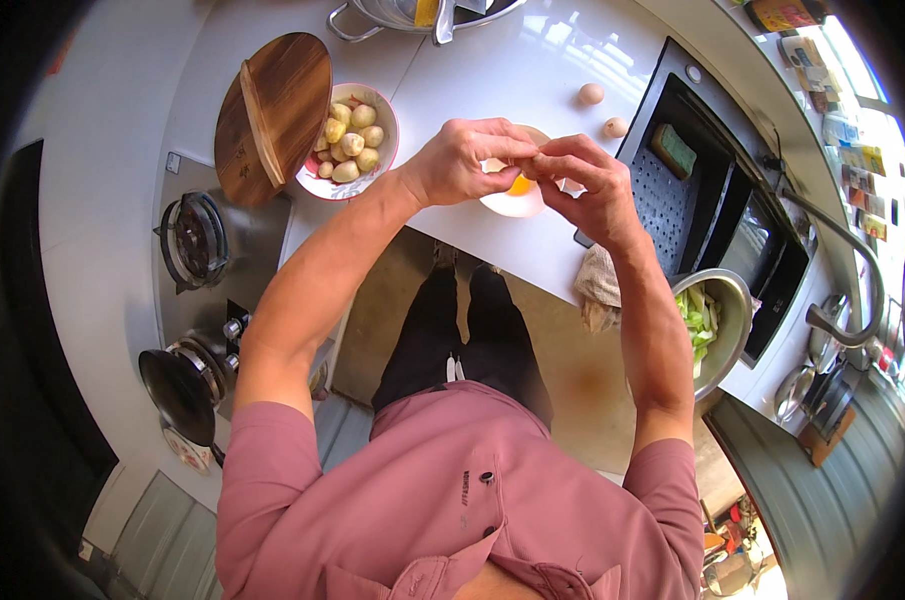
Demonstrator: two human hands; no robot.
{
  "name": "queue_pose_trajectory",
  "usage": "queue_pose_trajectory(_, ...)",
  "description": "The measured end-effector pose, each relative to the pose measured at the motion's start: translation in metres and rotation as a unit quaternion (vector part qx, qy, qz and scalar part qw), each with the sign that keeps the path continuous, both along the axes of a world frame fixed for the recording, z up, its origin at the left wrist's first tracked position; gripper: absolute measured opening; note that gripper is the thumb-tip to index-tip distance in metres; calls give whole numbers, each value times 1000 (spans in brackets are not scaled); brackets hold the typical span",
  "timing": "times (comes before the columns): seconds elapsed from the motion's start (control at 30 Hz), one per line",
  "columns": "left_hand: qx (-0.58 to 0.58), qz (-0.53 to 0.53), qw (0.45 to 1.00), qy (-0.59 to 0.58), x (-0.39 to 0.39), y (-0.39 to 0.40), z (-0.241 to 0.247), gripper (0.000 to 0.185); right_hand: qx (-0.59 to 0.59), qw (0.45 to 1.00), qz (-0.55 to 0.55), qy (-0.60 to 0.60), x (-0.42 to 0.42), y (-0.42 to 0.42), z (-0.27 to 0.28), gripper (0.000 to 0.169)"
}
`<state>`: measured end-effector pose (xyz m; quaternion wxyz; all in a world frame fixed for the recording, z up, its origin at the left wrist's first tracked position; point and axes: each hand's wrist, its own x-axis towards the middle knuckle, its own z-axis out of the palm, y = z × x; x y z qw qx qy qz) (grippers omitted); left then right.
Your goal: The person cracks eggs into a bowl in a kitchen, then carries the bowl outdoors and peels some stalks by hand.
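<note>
My left hand and my right hand meet at the fingertips above a pale bowl. Each hand pinches what looks like a piece of cracked eggshell, mostly covered by the fingers; a pale bit of eggshell shows under my right fingers. An orange-yellow egg yolk lies in the bowl below. Two whole eggs, one farther back and one nearer, rest on the white countertop beyond my right hand.
Left of the bowl, a patterned bowl holds peeled potatoes beside a wooden lid. A gas stove and black pan are at far left. To the right are a black sink, sponge, cloth and metal basin of cut greens.
</note>
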<state>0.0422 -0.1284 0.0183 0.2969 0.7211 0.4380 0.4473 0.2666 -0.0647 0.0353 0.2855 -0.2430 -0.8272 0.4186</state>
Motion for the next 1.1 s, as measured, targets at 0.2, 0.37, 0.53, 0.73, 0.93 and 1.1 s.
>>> queue_pose_trajectory(0.2, 16, -23, 1000, 14, -4, 4, 3, 32, 38, 999, 6, -3, -1, 4, 7, 24)
queue_pose_trajectory(0.37, 21, -29, 999, 5, -4, 3, 3, 30, 62, 998, 7, -14, 0, 2, 9, 21)
queue_pose_trajectory(0.53, 29, -38, 999, 11, -4, 1, 3, 33, 75, 996, 6, -40, 2, -2, 14, 20)
queue_pose_trajectory(0.73, 45, -43, 998, 3, -4, 0, 1, 32, 110, 993, 21, -44, 2, -3, 18, 21)
queue_pose_trajectory(0.93, 52, -39, 998, -14, -1, -3, -2, 30, 115, 992, 22, -57, 1, -5, 23, 22)
queue_pose_trajectory(1.1, 80, -28, 996, 0, -1, -3, -5, 28, 107, 991, 26, -69, 2, -6, 24, 22)
